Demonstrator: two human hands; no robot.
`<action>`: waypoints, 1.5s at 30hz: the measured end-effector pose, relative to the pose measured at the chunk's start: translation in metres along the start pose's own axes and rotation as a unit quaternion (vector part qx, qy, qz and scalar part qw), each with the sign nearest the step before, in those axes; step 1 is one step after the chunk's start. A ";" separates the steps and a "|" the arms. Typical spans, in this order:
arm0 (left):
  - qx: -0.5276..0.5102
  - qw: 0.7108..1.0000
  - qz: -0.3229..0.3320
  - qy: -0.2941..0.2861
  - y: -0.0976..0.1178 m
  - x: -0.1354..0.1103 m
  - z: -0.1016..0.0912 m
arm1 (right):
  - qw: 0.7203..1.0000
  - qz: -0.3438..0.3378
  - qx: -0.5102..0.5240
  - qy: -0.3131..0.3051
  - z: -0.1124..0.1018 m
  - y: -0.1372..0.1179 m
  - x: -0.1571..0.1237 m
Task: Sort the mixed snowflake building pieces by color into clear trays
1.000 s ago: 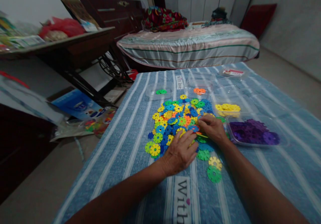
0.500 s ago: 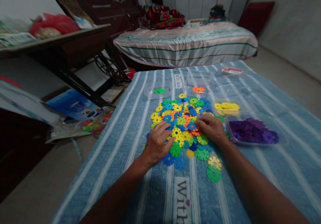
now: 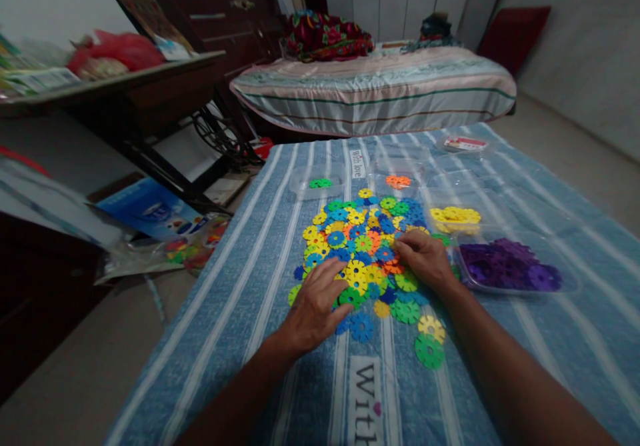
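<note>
A heap of flat plastic snowflake discs (image 3: 363, 239) in blue, yellow, green and orange lies on the blue striped cloth (image 3: 260, 299). My left hand (image 3: 316, 305) rests flat on the heap's near left edge, fingers spread over several discs. At the heap's right side my right hand (image 3: 425, 258) lies with fingers bent down onto the discs; what is under them I cannot make out. A green disc (image 3: 429, 351) and a yellow disc (image 3: 431, 327) lie apart, nearer to me.
A clear tray of purple discs (image 3: 510, 264) sits right of my right hand, one of yellow discs (image 3: 454, 215) behind it. Further back are small trays of green discs (image 3: 320, 183) and orange discs (image 3: 398, 181). A bed (image 3: 375, 89) and a dark table (image 3: 125, 93) stand beyond.
My left hand slid from the middle of the heap to its near left edge, uncovering several discs. My right hand has stayed nearly still on the right side.
</note>
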State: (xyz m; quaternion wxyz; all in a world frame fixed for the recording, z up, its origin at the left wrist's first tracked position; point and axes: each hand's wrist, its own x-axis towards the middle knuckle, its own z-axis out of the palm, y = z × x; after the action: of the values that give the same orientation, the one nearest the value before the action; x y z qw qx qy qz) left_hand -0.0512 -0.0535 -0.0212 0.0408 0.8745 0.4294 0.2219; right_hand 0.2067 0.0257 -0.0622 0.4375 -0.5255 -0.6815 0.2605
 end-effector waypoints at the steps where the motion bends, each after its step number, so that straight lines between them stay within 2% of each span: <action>1: -0.003 1.000 0.000 0.011 0.001 0.001 0.000 | 1.000 0.001 -0.003 0.000 0.000 0.000 0.000; 8: -0.016 0.998 0.022 0.052 0.004 0.006 -0.001 | 1.000 0.000 0.005 -0.006 0.001 -0.002 -0.001; 15: -0.008 1.000 -0.001 0.001 0.009 0.003 -0.005 | 1.000 -0.009 0.007 -0.008 0.002 -0.002 -0.001; 22: 0.002 1.000 -0.003 -0.017 0.011 0.001 -0.005 | 1.000 -0.009 0.008 -0.002 0.004 -0.002 -0.001; 45: 0.062 0.997 0.024 0.048 0.014 0.008 -0.004 | 1.000 -0.009 0.002 -0.010 0.003 -0.004 -0.001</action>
State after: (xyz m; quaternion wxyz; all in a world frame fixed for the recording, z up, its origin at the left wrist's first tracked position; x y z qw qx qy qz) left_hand -0.0384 -0.0560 -0.0112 -0.0392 0.8736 0.4229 0.2375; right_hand 0.2019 0.0240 -0.0607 0.4340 -0.5157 -0.6902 0.2633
